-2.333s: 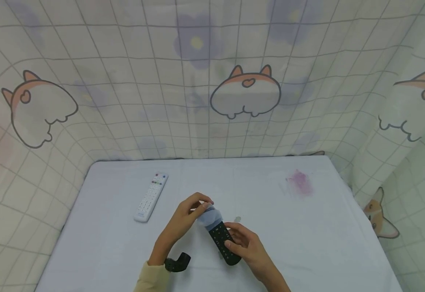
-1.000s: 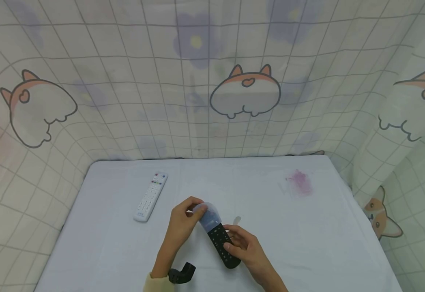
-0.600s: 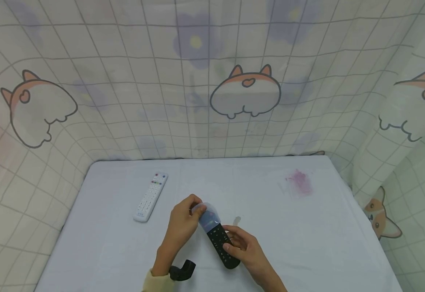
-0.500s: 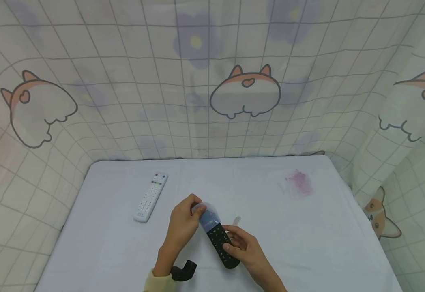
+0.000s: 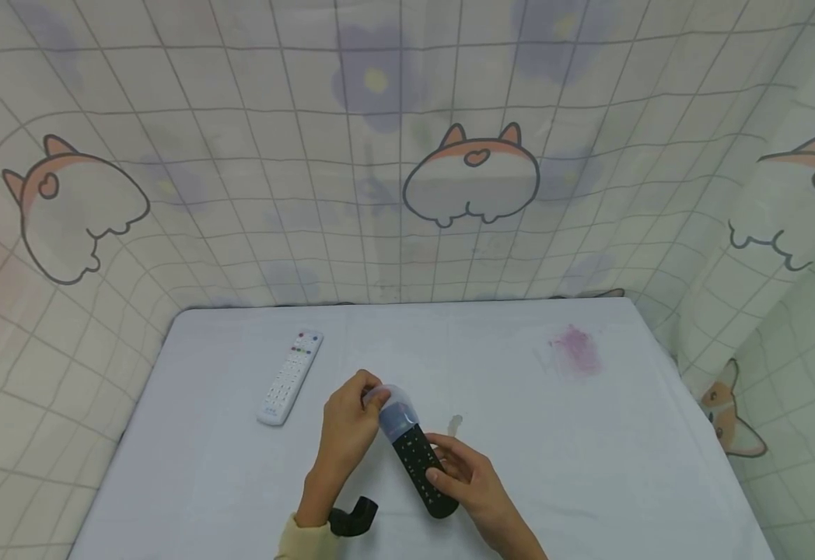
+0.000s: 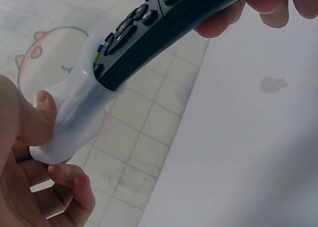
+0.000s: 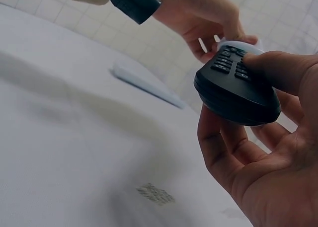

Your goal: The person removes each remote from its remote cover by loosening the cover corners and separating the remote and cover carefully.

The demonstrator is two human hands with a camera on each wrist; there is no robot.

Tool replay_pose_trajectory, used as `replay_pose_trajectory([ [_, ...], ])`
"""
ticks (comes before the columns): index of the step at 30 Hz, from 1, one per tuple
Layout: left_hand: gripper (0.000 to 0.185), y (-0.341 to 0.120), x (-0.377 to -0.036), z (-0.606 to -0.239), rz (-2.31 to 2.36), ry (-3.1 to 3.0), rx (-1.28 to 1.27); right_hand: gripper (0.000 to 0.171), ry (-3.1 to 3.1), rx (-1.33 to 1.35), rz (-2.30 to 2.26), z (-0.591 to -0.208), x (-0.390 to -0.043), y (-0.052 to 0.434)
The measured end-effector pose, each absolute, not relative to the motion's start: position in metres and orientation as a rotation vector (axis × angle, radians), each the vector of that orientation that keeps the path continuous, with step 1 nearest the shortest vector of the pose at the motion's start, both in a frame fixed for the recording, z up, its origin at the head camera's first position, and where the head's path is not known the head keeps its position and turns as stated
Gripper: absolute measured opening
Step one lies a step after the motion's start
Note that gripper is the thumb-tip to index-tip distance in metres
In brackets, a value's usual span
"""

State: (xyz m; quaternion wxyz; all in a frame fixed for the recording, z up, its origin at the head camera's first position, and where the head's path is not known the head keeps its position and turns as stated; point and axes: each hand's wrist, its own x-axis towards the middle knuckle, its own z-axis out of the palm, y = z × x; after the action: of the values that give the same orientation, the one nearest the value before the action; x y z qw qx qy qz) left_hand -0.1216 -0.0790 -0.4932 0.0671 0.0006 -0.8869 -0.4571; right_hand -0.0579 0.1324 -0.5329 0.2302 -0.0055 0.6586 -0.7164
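My right hand (image 5: pixel 477 482) holds a black remote control (image 5: pixel 421 470) by its lower part, thumb on the buttons and fingers underneath. A translucent whitish silicone sleeve (image 5: pixel 398 416) covers the remote's upper end and reaches past it. My left hand (image 5: pixel 347 424) pinches the loose far end of this sleeve between thumb and fingers. In the left wrist view, the sleeve (image 6: pixel 79 110) narrows toward the pinch, and its mouth sits around the remote just by some coloured buttons. Seen from the right wrist, the remote (image 7: pixel 236 90) is held above the table, tilted.
A white remote control (image 5: pixel 291 379) lies at the left on the white-covered table (image 5: pixel 519 404). The cloth bears a pink stain (image 5: pixel 577 348) and a small grey patch (image 5: pixel 455 425). A curtain with a grid pattern (image 5: pixel 435 264) closes off the back and sides.
The sleeve, bunched around the remote's top at first, is now stretched out beyond that end. My left hand has moved slightly left with it; the right hand keeps its hold, shifting little.
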Motion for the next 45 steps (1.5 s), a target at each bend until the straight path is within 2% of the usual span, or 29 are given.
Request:
replay_pose_trajectory([
  [7, 0.009, -0.079, -0.121, -0.496, -1.528, -2.642, -0.024, 0.058, 1.849, 0.038, -1.962, -0.534, -0.056, 0.133],
  [12, 0.018, -0.078, -0.117, -0.502, -1.748, -2.54, 0.003, 0.058, 1.853, 0.076, -1.973, -0.535, -0.054, 0.132],
  [18, 0.032, -0.075, -0.108, -0.505, -2.164, -2.321, 0.123, 0.058, 1.844, 0.068, -1.998, -0.536, -0.053, 0.13],
  [23, 0.042, -0.075, -0.104, -0.502, -2.323, -2.261, 0.24, 0.058, 1.847, 0.071, -2.01, -0.538, -0.053, 0.13],
  [33, 0.036, -0.072, -0.1, -0.503, -2.393, -2.254, 0.309, 0.058, 1.817, 0.064, -2.036, -0.537, -0.053, 0.13],
  [38, 0.029, -0.071, -0.099, -0.503, -2.347, -2.224, 0.331, 0.058, 1.816, 0.074, -2.033, -0.538, -0.053, 0.13],
  [45, 0.029, -0.066, -0.098, -0.506, -2.247, -2.22, 0.321, 0.057, 1.813, 0.073, -2.039, -0.539, -0.053, 0.129],
])
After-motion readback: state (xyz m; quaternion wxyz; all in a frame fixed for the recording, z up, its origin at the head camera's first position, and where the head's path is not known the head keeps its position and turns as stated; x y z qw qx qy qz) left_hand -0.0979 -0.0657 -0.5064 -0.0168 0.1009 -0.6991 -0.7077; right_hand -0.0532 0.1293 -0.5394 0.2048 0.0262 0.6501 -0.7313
